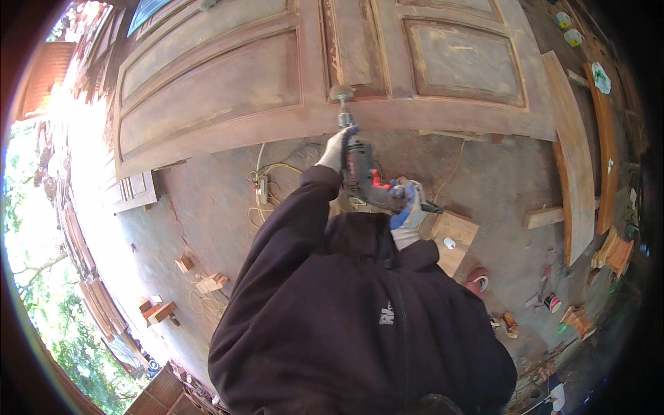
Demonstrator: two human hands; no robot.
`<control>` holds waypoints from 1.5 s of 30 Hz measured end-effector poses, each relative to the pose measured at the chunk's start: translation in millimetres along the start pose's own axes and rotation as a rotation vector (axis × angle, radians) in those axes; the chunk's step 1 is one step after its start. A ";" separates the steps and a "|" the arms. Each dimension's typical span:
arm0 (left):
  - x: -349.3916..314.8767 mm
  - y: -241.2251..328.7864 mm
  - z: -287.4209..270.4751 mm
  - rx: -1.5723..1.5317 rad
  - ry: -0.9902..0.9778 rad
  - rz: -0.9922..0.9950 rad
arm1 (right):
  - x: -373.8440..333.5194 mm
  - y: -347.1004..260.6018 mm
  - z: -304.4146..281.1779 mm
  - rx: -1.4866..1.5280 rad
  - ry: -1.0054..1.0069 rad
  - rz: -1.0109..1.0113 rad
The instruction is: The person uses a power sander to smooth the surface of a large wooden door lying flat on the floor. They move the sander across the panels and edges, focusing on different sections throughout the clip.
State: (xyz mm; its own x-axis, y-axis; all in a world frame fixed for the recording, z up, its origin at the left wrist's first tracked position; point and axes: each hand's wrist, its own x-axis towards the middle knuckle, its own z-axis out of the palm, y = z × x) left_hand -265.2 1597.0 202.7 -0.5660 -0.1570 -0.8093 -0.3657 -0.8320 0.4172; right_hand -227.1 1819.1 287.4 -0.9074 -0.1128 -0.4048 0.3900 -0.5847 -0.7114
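Left of the hands, a socket box (262, 189) with a yellow cord (280, 165) is lying on the floor (207, 180); just below the right hand (411, 206), a pale wooden board (462, 235) is resting, and farther right 2 long planks (573, 166) are lying. The dark jacket (346, 304) is hiding the floor nearest the body. The gloved left hand (335, 149) is gripping the front of a grey-and-red power drill (358, 169), while the right, also gloved, is wrapping its rear handle. Ahead of both, the drill's rounded head (341, 92) is meeting a brown wooden door (429, 117), whose recessed panels (467, 62) are showing patchy, pale scuffs. The floor is looking worn and stained; far left, foliage (76, 346) is catching daylight.
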 end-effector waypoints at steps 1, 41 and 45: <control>7.2 -5.3 0.9 -0.070 -0.076 -0.022 | -3.3 -13.8 11.9 0.002 0.058 0.050; -20.1 8.6 -61.5 -0.048 -0.058 -0.024 | -62.0 34.8 46.0 -0.097 0.099 -0.045; -11.6 2.2 -54.3 -0.014 -0.108 0.017 | -58.8 27.9 42.8 -0.102 0.105 -0.032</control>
State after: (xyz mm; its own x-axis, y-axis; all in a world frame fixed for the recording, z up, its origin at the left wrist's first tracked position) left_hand -219.4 1568.1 190.5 -0.6483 -0.1135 -0.7529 -0.3458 -0.8371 0.4239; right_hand -169.6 1775.0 315.9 -0.9002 -0.0074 -0.4354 0.3801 -0.5011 -0.7775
